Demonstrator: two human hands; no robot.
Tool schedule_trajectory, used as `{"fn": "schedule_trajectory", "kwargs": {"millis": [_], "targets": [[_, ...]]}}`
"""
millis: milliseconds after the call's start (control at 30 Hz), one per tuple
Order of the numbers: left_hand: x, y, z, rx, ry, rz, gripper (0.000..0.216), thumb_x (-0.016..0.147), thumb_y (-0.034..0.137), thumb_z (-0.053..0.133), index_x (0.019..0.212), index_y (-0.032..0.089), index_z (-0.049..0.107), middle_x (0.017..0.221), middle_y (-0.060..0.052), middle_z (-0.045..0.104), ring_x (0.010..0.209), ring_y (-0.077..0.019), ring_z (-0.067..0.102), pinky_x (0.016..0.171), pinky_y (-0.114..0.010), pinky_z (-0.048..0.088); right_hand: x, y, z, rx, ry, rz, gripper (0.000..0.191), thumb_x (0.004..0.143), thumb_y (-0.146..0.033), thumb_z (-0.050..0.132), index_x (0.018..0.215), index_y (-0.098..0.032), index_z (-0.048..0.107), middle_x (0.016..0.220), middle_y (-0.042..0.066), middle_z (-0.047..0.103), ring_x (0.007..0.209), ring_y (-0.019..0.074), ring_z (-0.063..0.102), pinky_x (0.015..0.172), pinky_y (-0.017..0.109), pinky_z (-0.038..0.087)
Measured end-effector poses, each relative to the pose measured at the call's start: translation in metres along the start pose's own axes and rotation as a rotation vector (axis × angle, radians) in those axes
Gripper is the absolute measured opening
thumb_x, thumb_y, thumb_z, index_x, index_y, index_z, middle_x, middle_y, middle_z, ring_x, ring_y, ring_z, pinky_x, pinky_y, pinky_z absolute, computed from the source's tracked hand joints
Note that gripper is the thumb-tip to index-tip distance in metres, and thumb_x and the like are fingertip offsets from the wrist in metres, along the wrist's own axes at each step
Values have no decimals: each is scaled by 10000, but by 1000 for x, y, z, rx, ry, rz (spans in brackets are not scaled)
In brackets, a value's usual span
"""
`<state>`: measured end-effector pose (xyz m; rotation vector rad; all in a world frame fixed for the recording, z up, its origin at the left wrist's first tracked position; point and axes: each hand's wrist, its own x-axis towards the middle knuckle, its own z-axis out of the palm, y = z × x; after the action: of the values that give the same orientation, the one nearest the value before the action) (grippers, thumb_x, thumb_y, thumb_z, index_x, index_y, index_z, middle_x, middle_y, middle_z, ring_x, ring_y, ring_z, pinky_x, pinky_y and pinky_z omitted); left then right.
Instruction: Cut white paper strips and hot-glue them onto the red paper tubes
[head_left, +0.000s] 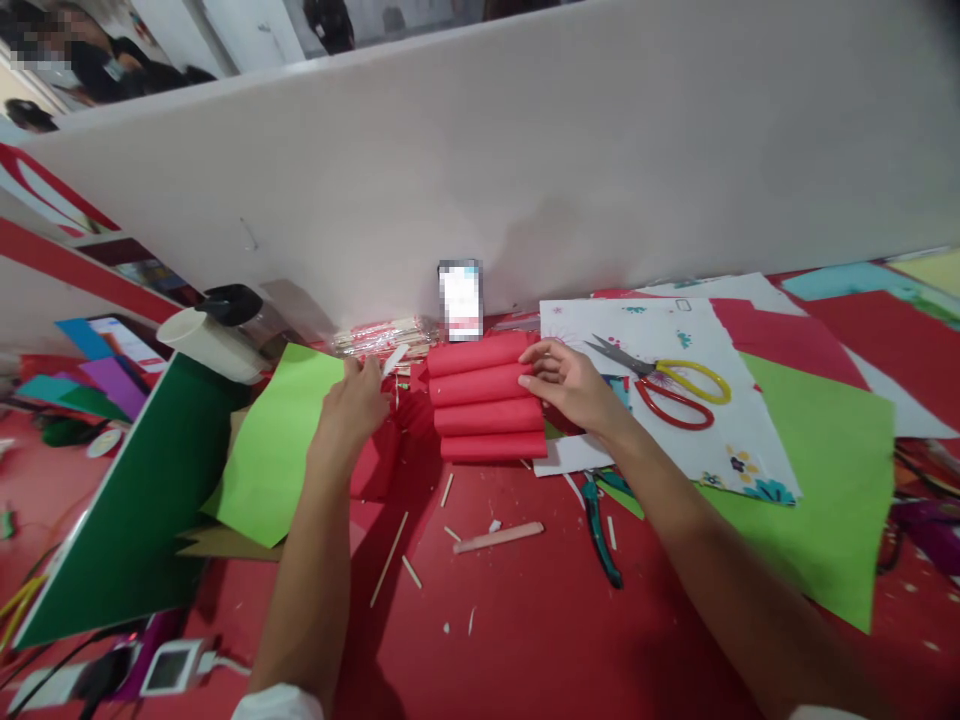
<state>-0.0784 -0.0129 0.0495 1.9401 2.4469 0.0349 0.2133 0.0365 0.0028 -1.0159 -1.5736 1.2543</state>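
Observation:
A stack of red paper rolls [486, 400] lies on the red table [540, 620] near the white partition. My right hand [566, 385] rests against the right ends of the rolls, fingers curled on them. My left hand [358, 400] is just left of the rolls, pinching a small white strip [395, 358] between its fingertips. Below that hand lies a folded piece of red paper [375, 460].
Scissors with red and yellow handles [671, 385] lie on patterned white paper at the right. Green-handled pliers [600, 525], wooden sticks [498, 537] and scraps litter the front. Light green sheets lie both sides. A dark green board [127, 510], a cup [206, 345] and a phone [460, 298] stand around.

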Motion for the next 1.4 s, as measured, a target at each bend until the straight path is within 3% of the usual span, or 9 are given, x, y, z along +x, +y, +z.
{"fn": "schedule_trajectory", "kwargs": {"millis": [200, 367, 467, 533, 633, 733, 900, 1100, 1400], "targets": [[5, 16, -3, -513, 48, 193, 324, 961, 485, 618, 1101, 195, 583, 1015, -95, 721, 906, -265, 698, 805, -375, 531, -5, -14, -4, -62, 72, -117, 211, 801, -310, 756, 949, -232, 628, 955, 27, 694, 885, 183, 677, 800, 323, 553], [12, 17, 9, -629, 174, 183, 205, 898, 179, 592, 1099, 212, 566, 1069, -77, 757, 944, -236, 705, 848, -365, 517, -19, -36, -3, -210, 128, -273, 83, 886, -290, 705, 936, -239, 662, 941, 35, 714, 864, 189, 680, 758, 326, 576], [15, 11, 10, -725, 255, 184, 180, 884, 148, 550, 1052, 212, 568, 1054, -71, 760, 942, -227, 697, 851, -360, 520, -23, -42, -5, -295, 221, -355, 37, 911, -283, 691, 909, -247, 687, 923, 33, 727, 873, 199, 691, 789, 349, 596], [16, 12, 10, -918, 226, 225, 120, 914, 252, 578, 1022, 200, 581, 987, -66, 740, 847, -200, 675, 776, -327, 524, -22, -42, -7, -301, 298, -375, 54, 911, -296, 699, 890, -247, 702, 912, 33, 733, 868, 202, 698, 788, 356, 604], [12, 21, 11, -1260, 81, 230, 328, 948, 495, 597, 1043, 181, 615, 905, -55, 696, 729, -161, 628, 666, -282, 504, -16, -36, -10, -227, 379, -319, 80, 884, -312, 730, 897, -234, 722, 917, 36, 745, 863, 201, 707, 775, 352, 606], [6, 31, 13, -1474, -35, 209, 434, 890, 568, 691, 1063, 172, 648, 883, -53, 688, 718, -161, 632, 648, -272, 502, -9, -27, -12, -94, 385, -225, 112, 841, -305, 770, 913, -223, 741, 917, 29, 752, 832, 180, 704, 770, 330, 593], [5, 35, 15, -1572, -69, 212, 413, 797, 501, 823, 1006, 171, 688, 850, -45, 694, 716, -166, 643, 662, -274, 519, -5, -20, -13, 13, 353, -138, 155, 819, -335, 795, 922, -229, 749, 831, 6, 718, 705, 150, 636, 652, 292, 547], [6, 33, 11, -1564, -28, 221, 356, 731, 363, 883, 981, 173, 714, 821, -17, 689, 667, -128, 612, 649, -258, 525, -2, -16, -14, 38, 246, -144, 252, 779, -324, 827, 987, -242, 710, 1089, 33, 738, 1012, 192, 686, 950, 347, 549], [-10, 42, 1, -1397, -108, 448, 288, 833, 390, 835, 1024, 182, 774, 1023, -96, 785, 749, -160, 671, 699, -296, 572, -4, 5, 19, 375, -4, 140, 597, 843, -717, 679, 1284, -339, 543, 1296, 46, 704, 1162, 245, 703, 943, 395, 598]]}}
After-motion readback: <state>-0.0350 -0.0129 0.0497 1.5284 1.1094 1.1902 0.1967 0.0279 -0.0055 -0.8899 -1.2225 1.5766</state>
